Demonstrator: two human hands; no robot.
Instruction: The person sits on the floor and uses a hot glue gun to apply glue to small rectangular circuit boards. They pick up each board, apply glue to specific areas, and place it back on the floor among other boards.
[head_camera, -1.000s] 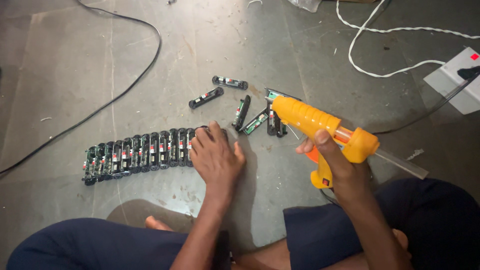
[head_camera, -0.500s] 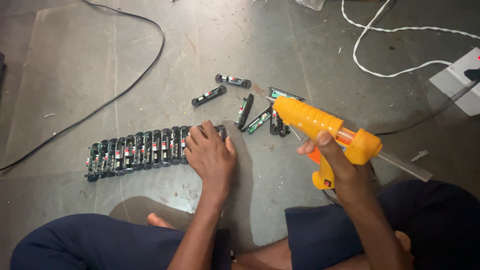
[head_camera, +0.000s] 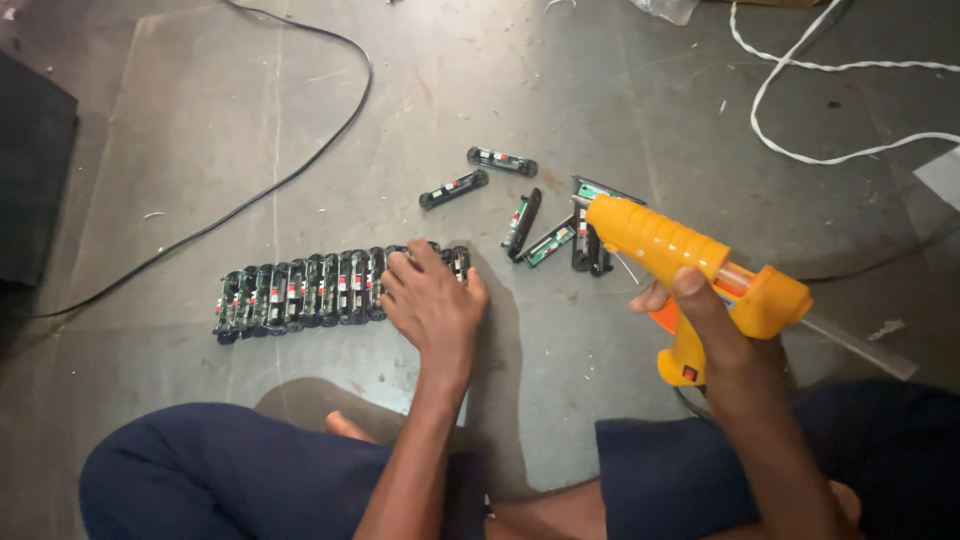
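Down at the near edge, two legs in dark blue trousers (head_camera: 230, 470) are seen, folded on the grey floor (head_camera: 560, 90).

A little farther out, the left hand (head_camera: 432, 305) is laid flat on the right end of a long row of small black parts (head_camera: 300, 292). Its fingers are spread a bit and pressed on top of the last pieces. Nothing is gripped by it. A second ago this hand was set more to the side of the row's end; now it has been slid a little way up onto the row, so the end pieces are covered and held down. It looks as if the row is being kept from moving.

The right hand (head_camera: 705, 320) is closed round the handle of an orange glue gun (head_camera: 690, 265). One finger is stretched along its side. The gun has been held in nearly the same spot the whole time, tip pointed left, up off the floor. A clear glue stick (head_camera: 860, 345) is seen poking out of the back.

Just past the gun's tip, loose black parts (head_camera: 520, 215) are scattered, not yet put in the row. They have not been moved.

Farthest away, a black cable (head_camera: 300, 170) and a white cord (head_camera: 800, 110) are laid across the floor.
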